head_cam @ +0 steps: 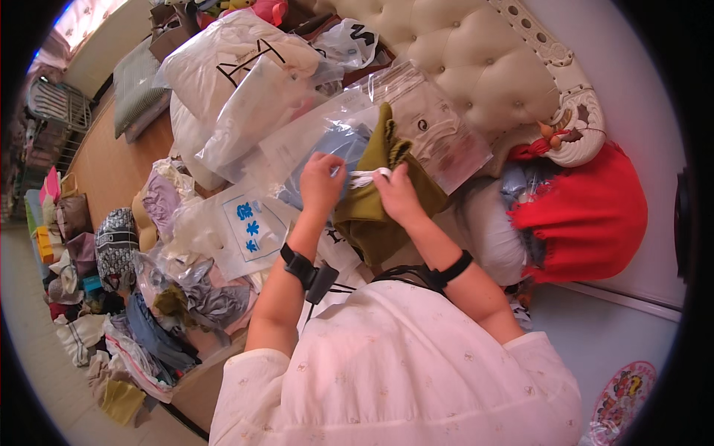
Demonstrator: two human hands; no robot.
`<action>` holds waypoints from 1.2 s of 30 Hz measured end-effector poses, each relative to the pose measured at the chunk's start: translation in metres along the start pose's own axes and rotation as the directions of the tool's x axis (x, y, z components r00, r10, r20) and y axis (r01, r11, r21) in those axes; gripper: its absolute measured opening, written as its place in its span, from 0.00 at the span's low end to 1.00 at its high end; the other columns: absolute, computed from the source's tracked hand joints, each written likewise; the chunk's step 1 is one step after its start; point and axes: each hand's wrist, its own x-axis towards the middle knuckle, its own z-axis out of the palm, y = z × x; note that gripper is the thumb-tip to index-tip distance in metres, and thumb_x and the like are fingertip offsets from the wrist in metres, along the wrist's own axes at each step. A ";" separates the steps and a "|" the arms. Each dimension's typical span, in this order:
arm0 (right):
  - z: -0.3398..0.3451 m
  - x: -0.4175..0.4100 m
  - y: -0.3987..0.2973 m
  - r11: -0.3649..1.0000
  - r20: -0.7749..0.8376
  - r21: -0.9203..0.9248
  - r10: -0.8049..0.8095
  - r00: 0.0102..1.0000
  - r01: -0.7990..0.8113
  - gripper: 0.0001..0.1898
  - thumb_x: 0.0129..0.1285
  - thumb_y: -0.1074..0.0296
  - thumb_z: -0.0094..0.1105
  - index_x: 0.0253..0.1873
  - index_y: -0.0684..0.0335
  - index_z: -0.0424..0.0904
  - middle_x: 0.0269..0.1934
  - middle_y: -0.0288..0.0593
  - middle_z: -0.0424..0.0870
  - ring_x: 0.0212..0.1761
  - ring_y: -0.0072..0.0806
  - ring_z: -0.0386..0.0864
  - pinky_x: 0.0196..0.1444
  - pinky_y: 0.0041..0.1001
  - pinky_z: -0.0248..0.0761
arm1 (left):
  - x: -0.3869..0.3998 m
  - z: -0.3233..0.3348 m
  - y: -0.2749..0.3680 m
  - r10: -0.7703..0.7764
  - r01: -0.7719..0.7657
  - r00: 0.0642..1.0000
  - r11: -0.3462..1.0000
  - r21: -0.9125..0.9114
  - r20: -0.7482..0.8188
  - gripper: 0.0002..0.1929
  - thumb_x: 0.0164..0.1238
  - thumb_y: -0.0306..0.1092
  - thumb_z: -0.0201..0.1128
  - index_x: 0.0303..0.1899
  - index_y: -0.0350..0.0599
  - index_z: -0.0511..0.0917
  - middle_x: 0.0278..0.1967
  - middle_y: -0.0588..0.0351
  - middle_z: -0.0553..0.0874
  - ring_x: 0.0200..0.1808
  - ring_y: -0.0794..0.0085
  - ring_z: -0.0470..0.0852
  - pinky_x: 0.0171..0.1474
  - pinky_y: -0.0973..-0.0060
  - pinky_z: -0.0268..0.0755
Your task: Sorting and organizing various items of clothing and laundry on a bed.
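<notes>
An olive-green garment [407, 206] with a gathered edge lies in front of me, on top of plastic bags. A white cord or strap [365, 177] runs across it between my hands. My left hand [323, 181] pinches the cord's left end between thumb and fingers. At the cord's other end, my right hand [397, 192] grips it over the green cloth. Beneath and left of the garment is a clear bag with blue-grey fabric [334, 153] in it. Behind, on the right, lies a clear zip bag of light clothing [429, 120].
Large filled plastic bags [223, 72] are piled at the upper left. A tufted cream headboard [457, 61] rises behind. Red fringed cloth [591, 217] covers things at the right. Loose clothes [217, 301] spread over the left edge, and more piles lie on the floor.
</notes>
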 end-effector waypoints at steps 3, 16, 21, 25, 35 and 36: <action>0.029 0.007 0.002 0.996 -0.008 -0.086 -0.003 1.000 0.003 0.24 0.62 0.60 0.56 0.50 0.76 0.59 0.47 0.75 0.71 0.51 0.62 0.73 0.51 0.45 0.68 | -0.008 0.004 0.008 0.162 -0.150 0.986 0.965 0.213 -0.044 0.06 0.58 0.32 0.62 0.31 0.41 0.81 0.24 0.51 0.83 0.26 0.65 0.83 0.32 0.70 0.73; 0.042 0.001 0.023 0.949 0.099 -0.302 -0.061 0.993 0.089 0.38 0.54 0.58 0.63 0.59 0.78 0.53 0.51 0.69 0.70 0.46 0.59 0.77 0.48 0.44 0.73 | -0.003 0.023 0.028 -0.053 0.052 0.999 0.987 0.149 0.001 0.07 0.57 0.33 0.61 0.32 0.40 0.77 0.26 0.47 0.83 0.28 0.56 0.83 0.33 0.65 0.73; 0.048 0.005 0.031 0.972 0.118 -0.233 0.012 0.993 0.016 0.33 0.57 0.54 0.60 0.53 0.77 0.55 0.45 0.66 0.75 0.40 0.60 0.80 0.40 0.47 0.75 | -0.016 0.035 0.046 0.003 -0.004 1.000 0.918 0.397 0.005 0.05 0.58 0.33 0.58 0.29 0.42 0.74 0.25 0.46 0.82 0.29 0.48 0.81 0.32 0.56 0.71; 0.053 0.010 0.045 0.975 0.160 -0.221 0.057 0.986 -0.020 0.31 0.58 0.50 0.59 0.48 0.74 0.58 0.40 0.64 0.78 0.40 0.59 0.80 0.39 0.46 0.76 | -0.024 0.039 0.051 0.004 -0.003 1.000 0.908 0.418 -0.003 0.06 0.58 0.33 0.57 0.29 0.41 0.74 0.25 0.45 0.81 0.29 0.48 0.80 0.32 0.55 0.71; 0.052 0.025 0.082 0.979 0.251 -0.140 -0.112 0.961 0.151 0.33 0.58 0.52 0.63 0.56 0.69 0.57 0.46 0.58 0.75 0.40 0.46 0.82 0.35 0.36 0.79 | -0.026 0.058 0.067 -0.143 0.183 0.980 0.926 0.331 -0.141 0.08 0.57 0.35 0.61 0.30 0.40 0.76 0.25 0.45 0.83 0.30 0.50 0.83 0.34 0.58 0.75; 0.037 0.019 0.069 0.974 0.291 0.212 -0.143 0.946 0.082 0.32 0.58 0.57 0.64 0.57 0.68 0.57 0.48 0.55 0.73 0.40 0.41 0.82 0.35 0.32 0.78 | -0.025 0.047 0.061 -0.219 0.254 0.963 0.934 0.252 -0.159 0.08 0.57 0.36 0.62 0.30 0.40 0.78 0.26 0.46 0.84 0.30 0.52 0.84 0.35 0.59 0.75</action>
